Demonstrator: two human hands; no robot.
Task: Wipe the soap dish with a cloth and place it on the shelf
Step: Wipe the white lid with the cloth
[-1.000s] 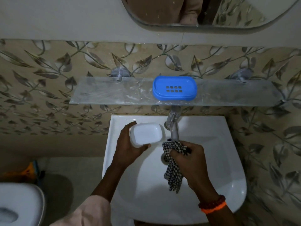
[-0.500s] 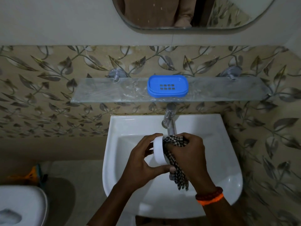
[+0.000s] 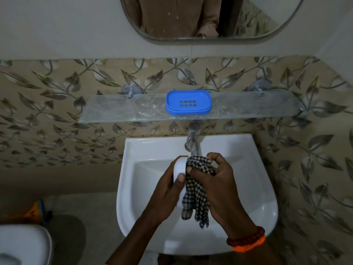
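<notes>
While the left hand [image 3: 168, 190] grips the white dish [image 3: 180, 169] on its edge over the sink [image 3: 248, 169] and the right hand [image 3: 215, 180] pinches the cloth [image 3: 196, 188] against it, a hard rub could make the dish slip and drop

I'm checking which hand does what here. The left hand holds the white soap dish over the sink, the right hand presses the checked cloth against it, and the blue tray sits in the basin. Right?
One thing is off: the blue tray is on the glass shelf, not in the basin, as the head view shows. The left hand does hold the white soap dish over the sink, with the right hand pressing the checked cloth against it.
</notes>
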